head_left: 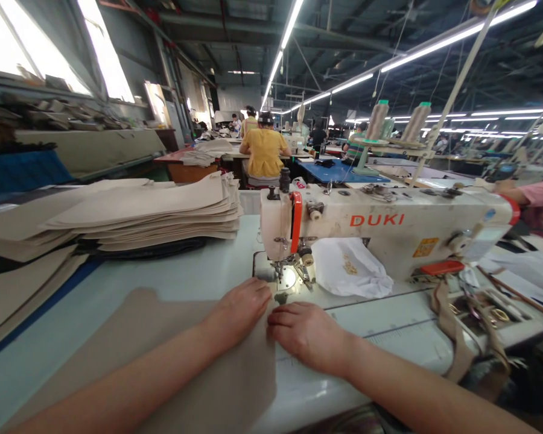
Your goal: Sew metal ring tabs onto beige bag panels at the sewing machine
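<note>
A large beige fabric panel (pixel 235 386) lies across the table in front of the sewing machine (pixel 335 211), its right edge near the needle. My left hand (pixel 247 304) rests on the panel just short of the needle plate (pixel 290 278), fingers closed together at its edge. Close by on the right, my right hand (pixel 305 331) has its fingers curled around that same edge; the thumb is hidden. Only a small gap separates the two hands. The presser foot (pixel 280 271) stands just beyond my fingertips. Whether it touches the panel I cannot tell.
Left stands a thick stack of beige panels (pixel 149 211). A white cloth (pixel 350 265) with small brass-coloured pieces lies under the machine arm. Right are a parts tray (pixel 493 313) and hanging straps (pixel 452 331). Thread cones (pixel 377 120) stand behind; a person in yellow (pixel 265 150) sits ahead.
</note>
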The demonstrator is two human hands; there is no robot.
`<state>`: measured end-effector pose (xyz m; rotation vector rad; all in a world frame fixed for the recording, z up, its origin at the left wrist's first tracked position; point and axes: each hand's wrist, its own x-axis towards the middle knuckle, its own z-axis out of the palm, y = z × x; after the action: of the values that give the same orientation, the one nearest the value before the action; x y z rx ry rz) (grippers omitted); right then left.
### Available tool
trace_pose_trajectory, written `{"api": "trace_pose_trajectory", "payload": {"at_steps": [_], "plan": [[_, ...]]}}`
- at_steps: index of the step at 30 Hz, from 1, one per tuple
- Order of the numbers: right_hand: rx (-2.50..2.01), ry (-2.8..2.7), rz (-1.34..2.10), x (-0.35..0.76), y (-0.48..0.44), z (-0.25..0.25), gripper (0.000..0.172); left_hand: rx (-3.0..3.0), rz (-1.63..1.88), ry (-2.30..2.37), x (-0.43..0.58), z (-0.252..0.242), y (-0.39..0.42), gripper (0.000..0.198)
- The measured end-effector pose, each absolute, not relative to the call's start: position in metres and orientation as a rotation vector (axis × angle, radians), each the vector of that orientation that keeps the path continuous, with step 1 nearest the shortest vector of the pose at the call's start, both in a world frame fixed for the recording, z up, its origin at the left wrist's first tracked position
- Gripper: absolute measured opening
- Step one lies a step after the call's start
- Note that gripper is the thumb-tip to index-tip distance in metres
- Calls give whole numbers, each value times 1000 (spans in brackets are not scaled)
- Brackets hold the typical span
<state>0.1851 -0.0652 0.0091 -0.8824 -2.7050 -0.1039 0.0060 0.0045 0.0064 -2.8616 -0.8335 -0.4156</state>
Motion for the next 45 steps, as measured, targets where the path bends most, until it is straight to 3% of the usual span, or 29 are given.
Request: {"api": "trace_pose_trajectory", "payload": {"at_steps": [23,45], "plan": [[-887,-2670,-75,188,-66,7,13,-2818,-338,-857,12,14,3,17],[-905,-2598,10,190,-67,5,14,-2809,-478,-841,8,6,-2,17]]}}
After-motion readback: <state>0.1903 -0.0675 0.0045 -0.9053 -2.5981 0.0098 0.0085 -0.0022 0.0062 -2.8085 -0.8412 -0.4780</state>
